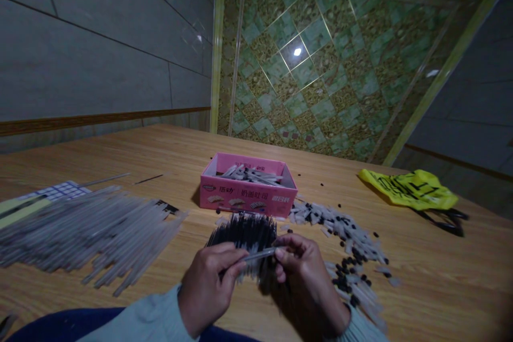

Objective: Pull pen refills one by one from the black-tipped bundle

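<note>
My left hand (214, 277) is closed round the left end of a clear pen barrel (259, 254), held slightly tilted. My right hand (301, 271) pinches the barrel's other end between thumb and fingers; any small part there is hidden. Just behind and beneath both hands lies a dense pile of thin dark pen refills (242, 231). To the right are scattered small translucent caps (348, 227) and black plugs (352, 267). A large bundle of clear pen barrels (92, 235) lies at the left, blurred in places.
A pink cardboard box (244, 197) stands behind the refills with several pen-like pieces inside. A yellow plastic bag (412, 187) and a black strap-like thing (447, 219) lie far right. A checked sheet (60, 192) sits under the barrels. Tiled walls (312, 64) rise behind the wooden table (172, 144).
</note>
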### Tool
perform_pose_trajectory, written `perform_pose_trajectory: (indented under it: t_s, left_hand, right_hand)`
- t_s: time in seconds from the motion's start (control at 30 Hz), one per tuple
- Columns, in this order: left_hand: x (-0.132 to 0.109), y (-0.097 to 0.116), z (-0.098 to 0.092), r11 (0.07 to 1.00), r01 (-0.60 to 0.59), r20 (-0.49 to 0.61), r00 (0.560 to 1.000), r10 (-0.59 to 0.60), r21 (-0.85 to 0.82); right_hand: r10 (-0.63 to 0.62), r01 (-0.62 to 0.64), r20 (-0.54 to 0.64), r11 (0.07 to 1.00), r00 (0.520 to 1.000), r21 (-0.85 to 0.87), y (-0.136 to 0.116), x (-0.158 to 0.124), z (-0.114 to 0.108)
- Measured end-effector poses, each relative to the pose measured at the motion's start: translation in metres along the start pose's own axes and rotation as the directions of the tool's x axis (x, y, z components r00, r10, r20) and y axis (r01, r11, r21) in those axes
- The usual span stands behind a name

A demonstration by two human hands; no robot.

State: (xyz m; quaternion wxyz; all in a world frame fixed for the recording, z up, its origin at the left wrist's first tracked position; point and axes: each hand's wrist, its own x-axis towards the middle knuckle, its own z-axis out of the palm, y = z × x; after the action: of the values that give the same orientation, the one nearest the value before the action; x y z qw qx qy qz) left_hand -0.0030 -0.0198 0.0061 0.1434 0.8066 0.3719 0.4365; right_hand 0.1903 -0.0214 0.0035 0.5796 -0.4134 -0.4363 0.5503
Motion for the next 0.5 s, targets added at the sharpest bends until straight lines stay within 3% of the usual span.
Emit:
perform_pose_trajectory:
  t_s: [0.13, 0.3, 0.4, 0.5]
  left_hand:
    - [-0.003, 0.0, -0.001, 0.992, -0.094, 0.005, 0.996, 0.093, 0.079]
    - [0.001, -0.002, 0.004, 0.992, -0.076, 0.1, 0.993, 0.066, 0.101]
    - [0.01, -0.007, -0.002, 0.982, 0.005, 0.114, 0.993, -0.027, 0.187]
    - [0.022, -0.021, -0.021, 0.871, 0.186, -0.054, 0.982, -0.181, 0.454]
  right_hand:
    - [0.067, -0.068, 0.026, 0.998, 0.997, 0.014, -0.005, -0.001, 0.0]
    - [0.055, -0.054, -0.013, 0.998, 0.998, 0.043, -0.002, 0.006, 0.0]
    - [0.012, -0.005, -0.089, 0.997, 0.996, 0.073, -0.002, 0.014, -0.007]
    - [-0.048, 0.063, -0.177, 0.995, 0.983, 0.08, -0.005, 0.018, -0.019]
